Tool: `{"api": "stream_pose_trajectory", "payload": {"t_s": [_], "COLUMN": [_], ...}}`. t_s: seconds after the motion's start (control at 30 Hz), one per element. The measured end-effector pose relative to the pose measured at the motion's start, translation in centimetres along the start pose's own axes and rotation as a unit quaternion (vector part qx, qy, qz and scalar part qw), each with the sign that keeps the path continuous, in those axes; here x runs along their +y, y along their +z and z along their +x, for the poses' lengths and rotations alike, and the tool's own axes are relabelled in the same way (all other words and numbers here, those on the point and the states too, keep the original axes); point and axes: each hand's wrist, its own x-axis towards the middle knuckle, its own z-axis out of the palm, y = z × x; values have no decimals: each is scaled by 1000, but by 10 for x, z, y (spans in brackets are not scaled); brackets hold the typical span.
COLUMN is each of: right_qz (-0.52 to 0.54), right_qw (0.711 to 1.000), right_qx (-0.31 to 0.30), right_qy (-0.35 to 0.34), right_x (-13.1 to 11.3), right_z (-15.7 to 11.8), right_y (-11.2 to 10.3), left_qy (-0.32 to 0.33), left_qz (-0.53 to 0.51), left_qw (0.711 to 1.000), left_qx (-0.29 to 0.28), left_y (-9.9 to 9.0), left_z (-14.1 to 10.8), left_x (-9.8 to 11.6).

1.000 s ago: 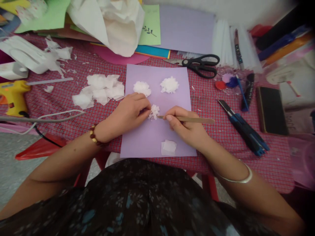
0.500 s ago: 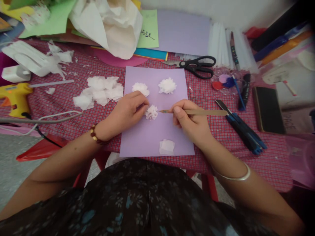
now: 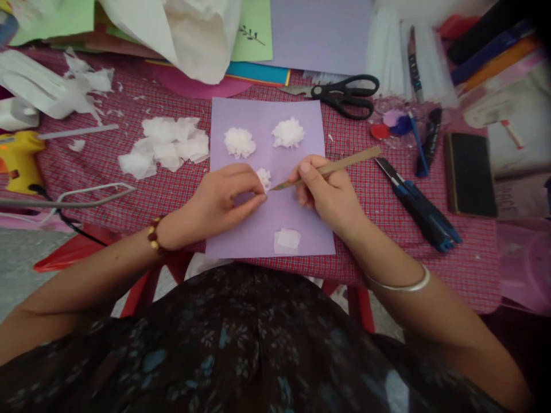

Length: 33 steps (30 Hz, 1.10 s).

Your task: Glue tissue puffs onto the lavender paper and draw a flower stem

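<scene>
My left hand [image 3: 215, 201] rests over the purple sheet [image 3: 241, 241], thumb and forefinger pinched together; what is between them is too small to make out. Right beside those fingertips sits a small crumpled white paper flower [image 3: 264, 178], partly hidden by them. My right hand [image 3: 329, 195] grips a flat tan stick [image 3: 355, 160], its pointed tip close to the left fingertips and the flower's lower edge. Two fuller ruffled white flowers lie farther up the sheet, a left one [image 3: 240, 142] and a right one [image 3: 288, 133]. Small white paper squares [image 3: 287, 240] lie near its front edge.
Loose white tissue pieces [image 3: 170, 146] lie left of the sheet, beyond them a yellow glue gun [image 3: 21, 160]. Black-handled scissors [image 3: 348, 94] lie behind. To the right are a box cutter [image 3: 419, 206], paints [image 3: 391, 123] and a dark flat case [image 3: 470, 174].
The stick has tilted, its tip now lower at the flower's near edge. My left hand has drawn back from the left flower, its fingertips meeting below the small one. The whole view shifted slightly.
</scene>
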Motion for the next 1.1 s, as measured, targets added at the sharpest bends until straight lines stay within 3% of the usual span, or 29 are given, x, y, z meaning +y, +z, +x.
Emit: {"api": "stream_pose_trajectory", "payload": {"t_s": [0.17, 0.27, 0.4, 0.63, 0.77, 0.87, 0.93, 1.0, 1.1], "right_qz": [36, 31, 5, 0, -13, -18, -9, 2, 10], "right_qw": [999, 998, 998, 998, 999, 999, 999, 998, 995], "right_qx": [0, 1, 10, 5, 5, 8, 2, -19, -67], "right_qy": [-34, -56, -57, -56, -48, -36, -45, -57, -70], "right_x": [4, 4, 2, 1, 1, 1, 1, 0, 0], "right_z": [2, 3, 4, 4, 4, 4, 3, 2, -1], "right_y": [1, 2, 1, 2, 2, 1, -1, -1, -1], "left_qy": [91, 117, 107, 104, 101, 54, -17, -106, -221], "left_qz": [-7, 38, 65, 66, 61, -23, -105, -180, -293], "left_qw": [992, 988, 989, 985, 988, 997, 994, 977, 928], "left_qx": [-88, -92, -83, -117, -101, -57, -10, 33, 71], "left_y": [18, 32, 40, 41, 45, 41, 34, 26, 19], "left_z": [-16, -18, -15, -14, -13, -12, -11, -11, -11], "left_x": [31, 34, 29, 27, 26, 30, 32, 33, 28]}}
